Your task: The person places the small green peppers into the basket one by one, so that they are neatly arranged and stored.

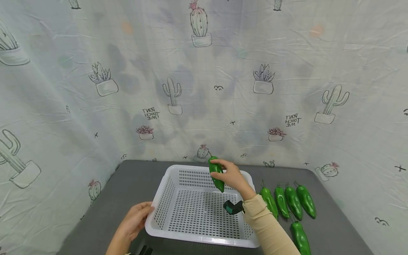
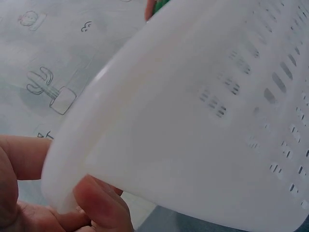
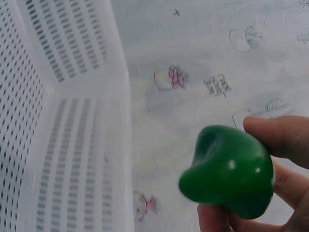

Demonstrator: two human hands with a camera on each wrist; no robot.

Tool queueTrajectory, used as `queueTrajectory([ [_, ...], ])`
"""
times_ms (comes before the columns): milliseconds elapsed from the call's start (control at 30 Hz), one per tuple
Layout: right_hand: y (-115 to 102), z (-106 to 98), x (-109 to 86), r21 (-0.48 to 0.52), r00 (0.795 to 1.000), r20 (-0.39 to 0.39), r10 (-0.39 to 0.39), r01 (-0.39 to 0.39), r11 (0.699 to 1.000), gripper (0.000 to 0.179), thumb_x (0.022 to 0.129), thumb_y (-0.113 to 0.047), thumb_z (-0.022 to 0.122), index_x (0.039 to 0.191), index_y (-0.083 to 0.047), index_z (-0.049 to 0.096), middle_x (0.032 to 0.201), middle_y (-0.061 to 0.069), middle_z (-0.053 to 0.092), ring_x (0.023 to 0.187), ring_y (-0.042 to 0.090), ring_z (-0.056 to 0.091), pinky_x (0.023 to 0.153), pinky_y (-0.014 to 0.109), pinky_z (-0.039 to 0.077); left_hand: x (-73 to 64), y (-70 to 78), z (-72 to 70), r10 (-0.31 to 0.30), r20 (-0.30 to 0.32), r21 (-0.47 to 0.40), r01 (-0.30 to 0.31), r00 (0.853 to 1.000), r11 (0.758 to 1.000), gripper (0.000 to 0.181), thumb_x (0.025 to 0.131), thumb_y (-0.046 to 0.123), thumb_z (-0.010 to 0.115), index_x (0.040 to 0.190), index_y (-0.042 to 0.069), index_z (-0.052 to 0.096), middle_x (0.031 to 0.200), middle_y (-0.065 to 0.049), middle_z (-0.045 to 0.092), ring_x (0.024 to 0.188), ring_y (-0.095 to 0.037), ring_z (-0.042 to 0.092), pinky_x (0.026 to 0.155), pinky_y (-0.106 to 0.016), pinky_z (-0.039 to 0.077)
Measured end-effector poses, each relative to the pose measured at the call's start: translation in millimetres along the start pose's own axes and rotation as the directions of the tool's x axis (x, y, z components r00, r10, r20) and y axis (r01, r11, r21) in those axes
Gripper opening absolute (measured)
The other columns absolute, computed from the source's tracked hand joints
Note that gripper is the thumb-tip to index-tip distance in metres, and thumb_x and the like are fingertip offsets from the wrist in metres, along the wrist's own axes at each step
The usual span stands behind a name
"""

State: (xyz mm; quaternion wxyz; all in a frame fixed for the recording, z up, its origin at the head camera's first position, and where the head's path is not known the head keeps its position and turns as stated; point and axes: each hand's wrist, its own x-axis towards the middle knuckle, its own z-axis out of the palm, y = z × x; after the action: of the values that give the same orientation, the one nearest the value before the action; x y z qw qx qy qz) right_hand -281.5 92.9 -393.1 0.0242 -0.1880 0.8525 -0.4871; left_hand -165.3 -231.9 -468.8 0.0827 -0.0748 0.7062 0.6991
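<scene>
Your left hand (image 1: 135,219) grips the left rim of the white basket (image 1: 204,239), thumb on one side and fingers on the other. The basket stands on the grey table (image 1: 127,186), between its left and right edges. Your right hand (image 1: 234,177) pinches a green pepper (image 1: 215,168) between thumb and fingers. You have that pepper raised, clear of the basket; from the head it shows against the basket's far rim, stem up, tip tilted down toward you.

Right of the basket, four more peppers (image 1: 293,202) lie side by side toward the table's right edge, the leftmost partly behind your sleeve (image 1: 267,226). Another pepper (image 1: 300,238) lies nearer you. Beyond the table's far edge hangs a cactus-print cloth (image 1: 204,106).
</scene>
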Motion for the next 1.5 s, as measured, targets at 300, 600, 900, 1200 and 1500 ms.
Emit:
queueTrajectory([
  [300, -13.4, 32.6, 13.5, 0.049, 0.997, 0.080, 0.022, -0.026, 0.998, 0.045, 0.088, -0.025, 0.068, 0.131, -0.021, 0.056, 0.121, 0.013, 0.059, 0.099, 0.026, 0.060, 0.068, 0.034, 0.053, 1.0, 0.4, 2.5, -0.005, -0.050, 0.001, 0.005, 0.999, 1.000, 0.047, 0.095, 0.011, 0.048, 0.129, -0.020, 0.037, 0.105, -0.015, 0.066, 0.089, -0.020, 0.066, 0.073, -0.034, 0.054],
  [600, -22.0, 72.5, 18.9, 0.026, 0.993, 0.111, 0.039, -0.043, 0.999, 0.043, 0.086, -0.024, 0.069, 0.127, -0.018, 0.059, 0.115, 0.011, 0.062, 0.095, 0.024, 0.061, 0.069, 0.034, 0.051, -2.0, 0.6, 2.2, -0.005, -0.051, -0.001, 0.005, 0.999, 1.000, 0.047, 0.096, 0.011, 0.047, 0.129, -0.021, 0.037, 0.103, -0.013, 0.066, 0.089, -0.020, 0.065, 0.073, -0.035, 0.054],
  [900, -27.4, 108.9, 21.6, -0.030, 0.991, 0.116, 0.073, -0.070, 0.997, 0.041, 0.084, -0.021, 0.071, 0.124, -0.014, 0.062, 0.108, 0.010, 0.063, 0.085, 0.019, 0.058, 0.066, 0.031, 0.050, -2.5, 2.5, 2.6, -0.009, -0.064, 0.003, 0.009, 0.998, 1.000, 0.048, 0.096, 0.011, 0.047, 0.130, -0.021, 0.036, 0.106, -0.016, 0.066, 0.091, -0.023, 0.066, 0.072, -0.036, 0.054],
  [1200, -31.6, 133.3, 23.8, -0.068, 0.985, 0.140, 0.101, -0.092, 0.993, 0.040, 0.079, -0.016, 0.074, 0.117, -0.007, 0.066, 0.109, 0.010, 0.063, 0.081, 0.016, 0.056, 0.063, 0.027, 0.048, -2.3, 2.7, 2.5, 0.002, -0.068, 0.013, -0.001, 0.998, 1.000, 0.047, 0.096, 0.011, 0.047, 0.129, -0.021, 0.037, 0.105, -0.016, 0.066, 0.090, -0.023, 0.066, 0.073, -0.036, 0.054],
  [1500, -25.1, 144.8, 23.4, -0.073, 0.976, 0.143, 0.163, -0.154, 0.985, 0.041, 0.076, -0.013, 0.076, 0.115, -0.005, 0.066, 0.110, 0.011, 0.064, 0.077, 0.013, 0.057, 0.063, 0.026, 0.049, -1.5, 0.5, 6.1, 0.005, -0.082, 0.018, -0.004, 0.997, 1.000, 0.046, 0.096, 0.011, 0.048, 0.128, -0.021, 0.038, 0.104, -0.017, 0.066, 0.090, -0.023, 0.066, 0.072, -0.037, 0.054],
])
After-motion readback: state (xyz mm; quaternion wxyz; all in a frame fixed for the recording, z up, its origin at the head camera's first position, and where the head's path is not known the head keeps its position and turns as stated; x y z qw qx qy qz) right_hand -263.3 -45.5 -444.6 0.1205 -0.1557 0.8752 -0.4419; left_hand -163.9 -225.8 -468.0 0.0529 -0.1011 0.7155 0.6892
